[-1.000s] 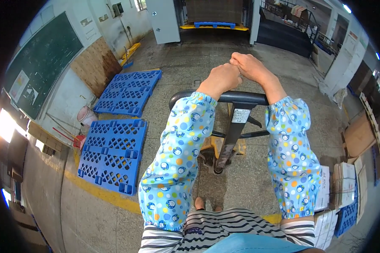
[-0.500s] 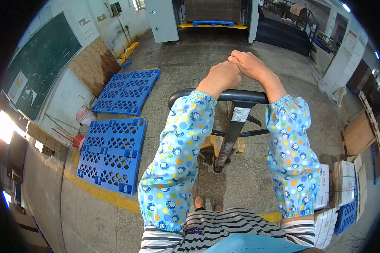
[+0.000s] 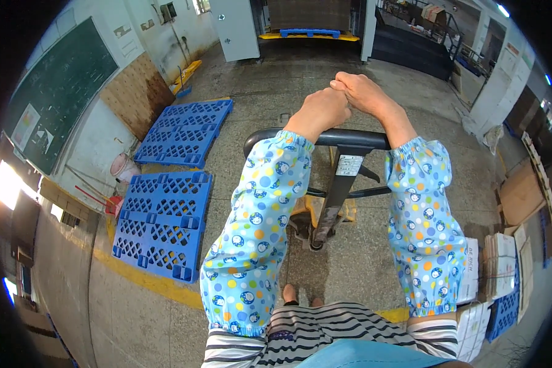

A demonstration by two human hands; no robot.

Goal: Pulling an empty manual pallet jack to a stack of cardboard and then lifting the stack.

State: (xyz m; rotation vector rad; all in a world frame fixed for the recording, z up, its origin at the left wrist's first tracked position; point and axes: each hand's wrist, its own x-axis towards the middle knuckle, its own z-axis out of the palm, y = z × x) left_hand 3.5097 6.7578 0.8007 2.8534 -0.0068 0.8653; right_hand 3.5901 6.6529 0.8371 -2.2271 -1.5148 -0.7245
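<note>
A person looks down at their own two arms, stretched forward over a concrete floor. Light blue sleeve covers with coloured dots and small cartoon figures run along both forearms, above a striped garment.

The left hand and the right hand are both curled into fists, touching each other at the knuckles, with the right one slightly farther forward. Whether anything small is enclosed in them cannot be told.

The fists sit just beyond a black looped handle, and the forearms cross over its top bar. This handle belongs to a pallet truck, which stands directly in front of the person. Its dark shaft bears a white label and a small black lever, and slopes down to a yellow base between the arms. The person's feet show below it.

To the left, two blue plastic pallets lie flat, one behind the other. Beside them are a pale bucket, a leaning wooden board and a green chalkboard on the wall. Ahead, a grey door stands by an opening holding a brown load on another blue pallet. At lower right, white bundles are stacked near a cardboard sheet.
</note>
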